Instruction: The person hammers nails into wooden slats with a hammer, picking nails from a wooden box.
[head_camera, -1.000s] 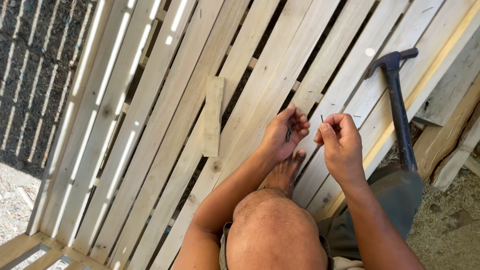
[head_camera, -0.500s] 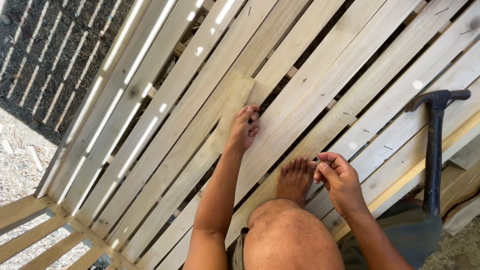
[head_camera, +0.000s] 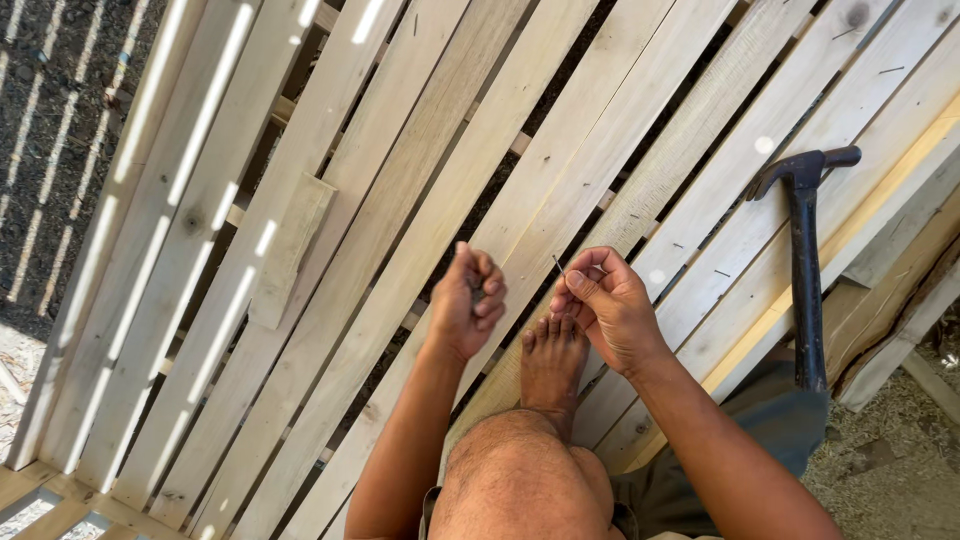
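A thin nail (head_camera: 557, 264) is pinched between thumb and fingertips of the right hand (head_camera: 605, 310), its shaft standing up past the fingers, just above the bare foot (head_camera: 550, 360) that is planted on the slatted wooden frame (head_camera: 420, 170). The left hand (head_camera: 468, 300) is curled into a loose fist just left of the foot; whether more nails are kept inside it cannot be told. A short loose board (head_camera: 288, 248) lies well left of the foot, across the slats, touched by neither hand. The hammer (head_camera: 805, 260) lies well to the right of the foot, head away from the person, handle running back toward the knee.

The nail could easily be dropped (the grip is a fingertip one), and it would likely be lost through the open gaps between slats. The foot is unprotected, so a fallen nail or a glancing hammer blow near it could injure the toes. The loose board could be shifted if knocked.
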